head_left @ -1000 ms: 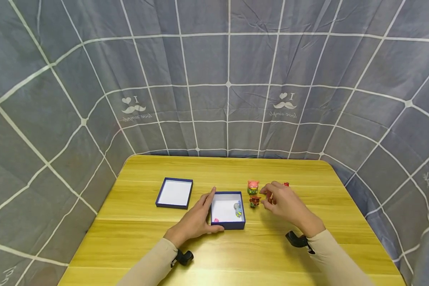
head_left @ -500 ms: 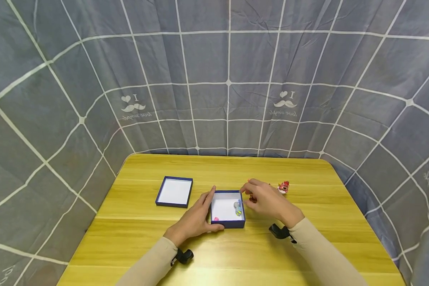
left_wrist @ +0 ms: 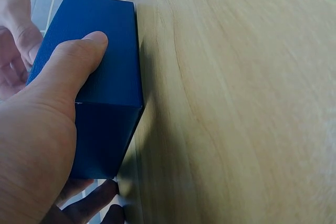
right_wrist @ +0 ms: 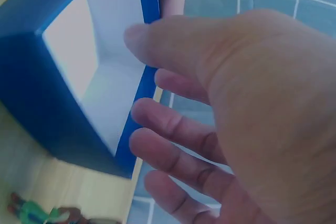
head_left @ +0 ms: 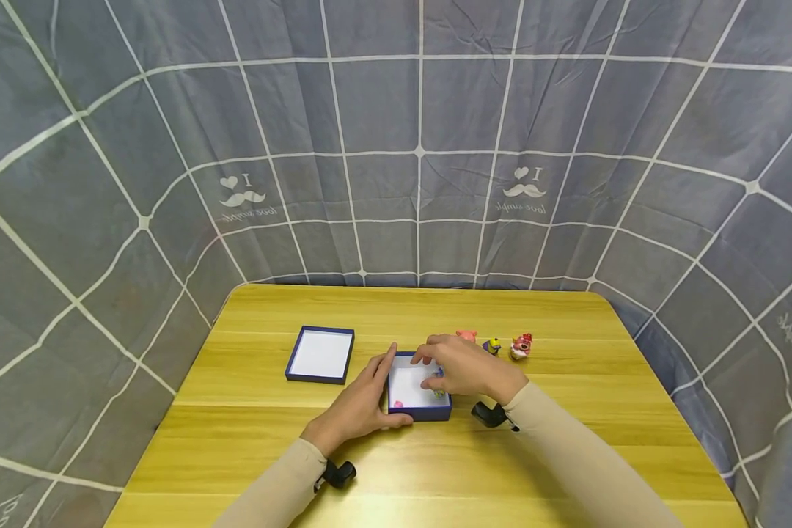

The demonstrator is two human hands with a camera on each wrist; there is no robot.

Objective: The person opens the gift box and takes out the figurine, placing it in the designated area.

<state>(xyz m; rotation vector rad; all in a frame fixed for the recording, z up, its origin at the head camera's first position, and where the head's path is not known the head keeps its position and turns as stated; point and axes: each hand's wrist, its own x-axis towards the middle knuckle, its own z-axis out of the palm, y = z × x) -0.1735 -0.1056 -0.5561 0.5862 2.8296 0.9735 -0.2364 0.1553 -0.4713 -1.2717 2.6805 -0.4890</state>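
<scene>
My left hand [head_left: 363,400] holds the open blue box [head_left: 429,413] at its near left corner. Its thumb lies on the near side, clear in the left wrist view, and its fingers run along the left side. Over the box's right part hovers my right hand [head_left: 465,365], thumb and fingers apart, with nothing visible between them. Inside the white-lined box lie a small pink piece [head_left: 398,404] and a blue-and-yellow toy figure [head_left: 439,393], mostly hidden by that hand. In the right wrist view, the right fingers [right_wrist: 168,119] are spread beside the box's rim.
A shallow blue lid [head_left: 320,355], white inside, lies left of the box. Behind the right hand are a pink figure [head_left: 466,335], a yellow-and-blue figure [head_left: 492,345] and a red-and-white figure [head_left: 521,346]. A green-and-brown figure [right_wrist: 39,214] shows beside the box.
My right hand has moved left, from among the toy figures to over the box. The yellow-and-blue and red-and-white figures have come into sight. My left hand stays on the box.
</scene>
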